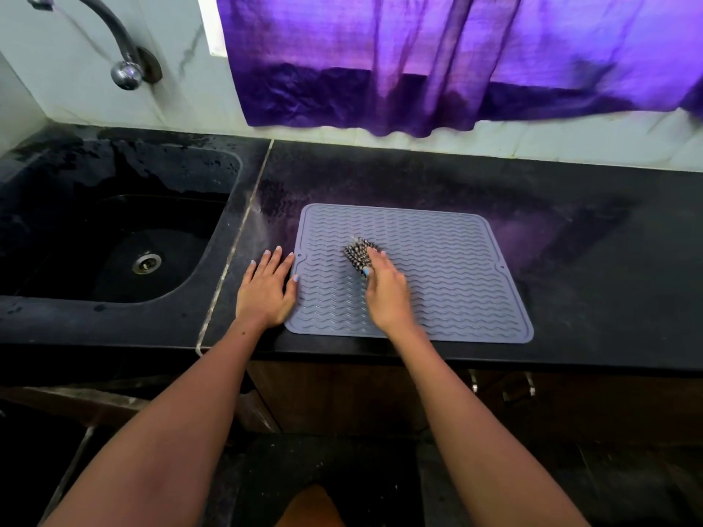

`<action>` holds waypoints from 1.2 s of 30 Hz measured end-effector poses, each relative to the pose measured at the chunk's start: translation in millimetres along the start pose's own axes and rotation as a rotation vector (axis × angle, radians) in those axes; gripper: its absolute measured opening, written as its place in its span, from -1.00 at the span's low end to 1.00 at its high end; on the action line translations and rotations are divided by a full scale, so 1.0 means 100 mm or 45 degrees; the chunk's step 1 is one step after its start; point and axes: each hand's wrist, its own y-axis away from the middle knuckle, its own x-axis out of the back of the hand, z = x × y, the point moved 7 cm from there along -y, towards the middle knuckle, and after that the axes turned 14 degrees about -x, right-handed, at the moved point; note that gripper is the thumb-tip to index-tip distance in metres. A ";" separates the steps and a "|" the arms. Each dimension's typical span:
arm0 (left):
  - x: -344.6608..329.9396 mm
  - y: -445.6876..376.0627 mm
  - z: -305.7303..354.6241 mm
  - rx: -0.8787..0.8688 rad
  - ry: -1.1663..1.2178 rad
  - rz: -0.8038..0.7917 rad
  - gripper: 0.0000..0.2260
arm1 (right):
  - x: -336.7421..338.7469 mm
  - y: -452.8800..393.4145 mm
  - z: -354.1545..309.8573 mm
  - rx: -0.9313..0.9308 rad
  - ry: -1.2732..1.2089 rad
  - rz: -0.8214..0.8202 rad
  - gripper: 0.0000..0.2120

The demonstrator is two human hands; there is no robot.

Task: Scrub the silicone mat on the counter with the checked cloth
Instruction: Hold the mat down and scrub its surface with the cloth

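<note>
One silicone mat [437, 271] lies on the surface [570, 207], and one checked cloth [357, 252] sits on it. Two hands are in view: one left hand [266, 287] and one right hand [386, 290]. There is one sink [34, 222] with one drain [146, 262], one tap [114, 39] on the wall, and one purple curtain [456, 58]. Below the surface's front edge there seem to be two metal handles [525, 386], though they are dim and hard to count
</note>
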 end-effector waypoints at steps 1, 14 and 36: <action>0.00 0.00 0.00 0.001 0.001 0.007 -0.41 | 0.02 0.04 0.00 0.023 0.069 0.043 -0.51; -0.02 -0.01 -0.01 0.024 -0.031 -0.028 -0.40 | -0.33 0.39 0.21 0.283 0.444 -0.177 -0.35; 0.02 -0.20 0.03 0.092 0.031 0.025 -0.53 | -0.16 0.22 0.44 -0.006 0.398 -0.035 -0.43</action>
